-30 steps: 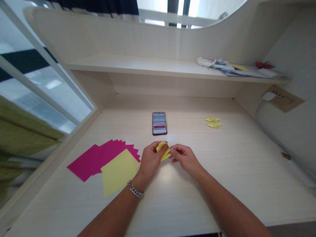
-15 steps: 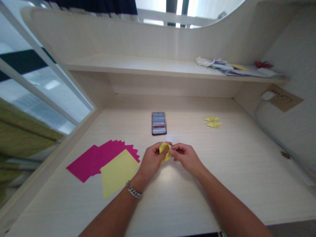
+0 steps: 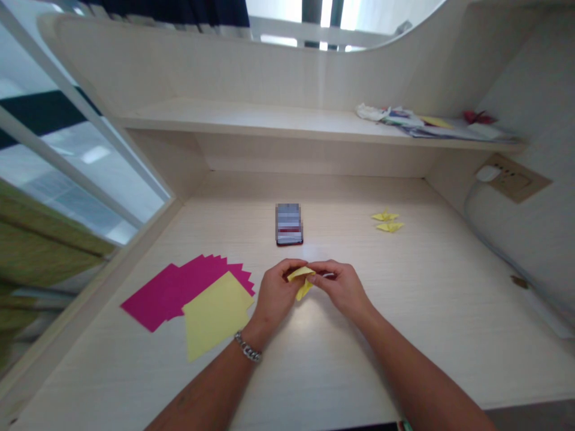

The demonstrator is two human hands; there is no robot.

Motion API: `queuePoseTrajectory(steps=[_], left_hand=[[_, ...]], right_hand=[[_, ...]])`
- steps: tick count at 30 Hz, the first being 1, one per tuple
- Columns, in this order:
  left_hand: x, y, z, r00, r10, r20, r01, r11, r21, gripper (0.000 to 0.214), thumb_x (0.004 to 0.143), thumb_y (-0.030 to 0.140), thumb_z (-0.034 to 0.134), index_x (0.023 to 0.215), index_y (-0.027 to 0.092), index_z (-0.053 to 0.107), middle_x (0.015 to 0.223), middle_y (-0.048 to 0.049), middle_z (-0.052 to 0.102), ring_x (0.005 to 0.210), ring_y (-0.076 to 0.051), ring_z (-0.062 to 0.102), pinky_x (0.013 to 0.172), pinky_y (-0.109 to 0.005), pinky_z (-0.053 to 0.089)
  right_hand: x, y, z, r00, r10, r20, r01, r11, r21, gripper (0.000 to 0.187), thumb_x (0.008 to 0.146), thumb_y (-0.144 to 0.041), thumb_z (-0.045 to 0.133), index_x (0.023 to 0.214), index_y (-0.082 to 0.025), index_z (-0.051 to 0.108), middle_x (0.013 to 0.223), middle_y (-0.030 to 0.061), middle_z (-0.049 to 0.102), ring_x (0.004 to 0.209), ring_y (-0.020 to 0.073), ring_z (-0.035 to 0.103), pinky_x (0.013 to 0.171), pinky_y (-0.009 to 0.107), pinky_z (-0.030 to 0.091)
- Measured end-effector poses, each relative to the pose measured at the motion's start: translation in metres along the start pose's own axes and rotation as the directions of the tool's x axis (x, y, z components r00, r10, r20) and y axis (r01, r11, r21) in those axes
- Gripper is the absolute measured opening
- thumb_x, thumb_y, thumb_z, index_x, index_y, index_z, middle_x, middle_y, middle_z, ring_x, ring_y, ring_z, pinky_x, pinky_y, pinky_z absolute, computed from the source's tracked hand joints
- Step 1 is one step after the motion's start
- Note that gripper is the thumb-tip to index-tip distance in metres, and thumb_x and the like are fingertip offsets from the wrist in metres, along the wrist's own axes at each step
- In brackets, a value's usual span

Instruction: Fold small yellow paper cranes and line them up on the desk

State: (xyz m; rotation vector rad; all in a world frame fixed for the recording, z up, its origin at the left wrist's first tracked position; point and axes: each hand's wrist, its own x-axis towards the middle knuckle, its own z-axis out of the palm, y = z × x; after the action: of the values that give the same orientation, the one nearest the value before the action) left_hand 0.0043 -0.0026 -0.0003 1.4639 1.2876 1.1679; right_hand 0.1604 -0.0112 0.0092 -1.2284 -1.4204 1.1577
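Observation:
A small, partly folded yellow paper piece is held just above the desk between both hands. My left hand, with a metal bracelet at the wrist, pinches its left side. My right hand pinches its right side, fingers curled over the top edge. A flat yellow sheet lies to the left of my left hand, on top of a fan of magenta sheets.
A phone lies beyond my hands. Two small folded yellow pieces sit at the back right. The shelf above carries papers and a red folded figure at its right end. A wall socket with a white plug and cable is on the right.
My hands have closed in on the yellow piece and turned it. It stood more upright between the fingers; now it lies lower and flatter under my right fingers.

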Motion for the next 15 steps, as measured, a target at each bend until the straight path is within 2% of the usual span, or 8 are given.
queuePoseTrajectory(steps=[6, 11, 15], left_hand=[[-0.0013, 0.0030, 0.0017, 1.000, 0.004, -0.030, -0.003, 1.000, 0.024, 0.022, 0.068, 0.011, 0.066, 0.089, 0.016, 0.069, 0.089, -0.0049, 0.071, 0.082, -0.018, 0.065, 0.076, -0.030, 0.052], [-0.0009, 0.0007, 0.0032, 1.000, 0.023, 0.001, -0.023, 1.000, 0.009, 0.018, 0.073, 0.017, 0.065, 0.090, 0.017, 0.069, 0.089, -0.0052, 0.070, 0.081, -0.018, 0.065, 0.074, -0.030, 0.052], [-0.0013, 0.0007, 0.0041, 1.000, 0.024, 0.005, -0.024, 1.000, -0.007, 0.017, 0.074, 0.018, 0.065, 0.091, 0.017, 0.068, 0.089, -0.0053, 0.070, 0.081, -0.018, 0.065, 0.074, -0.030, 0.051]], right_hand=[[0.0001, -0.0005, -0.0017, 1.000, -0.007, -0.009, 0.007, 0.999, -0.046, 0.023, 0.070, -0.025, 0.071, 0.093, -0.021, 0.074, 0.087, 0.0061, 0.071, 0.078, 0.0187, 0.064, 0.073, 0.033, 0.051], [0.0031, 0.0035, -0.0019, 0.997, 0.035, 0.063, -0.039, 0.997, 0.066, 0.025, 0.072, -0.026, 0.069, 0.096, -0.022, 0.073, 0.091, 0.0054, 0.073, 0.081, 0.0198, 0.066, 0.079, 0.036, 0.051], [0.0045, 0.0039, -0.0009, 0.997, 0.034, 0.072, -0.043, 0.991, 0.130, 0.026, 0.073, -0.027, 0.068, 0.098, -0.023, 0.072, 0.099, 0.0054, 0.072, 0.090, 0.0218, 0.066, 0.086, 0.039, 0.048]])
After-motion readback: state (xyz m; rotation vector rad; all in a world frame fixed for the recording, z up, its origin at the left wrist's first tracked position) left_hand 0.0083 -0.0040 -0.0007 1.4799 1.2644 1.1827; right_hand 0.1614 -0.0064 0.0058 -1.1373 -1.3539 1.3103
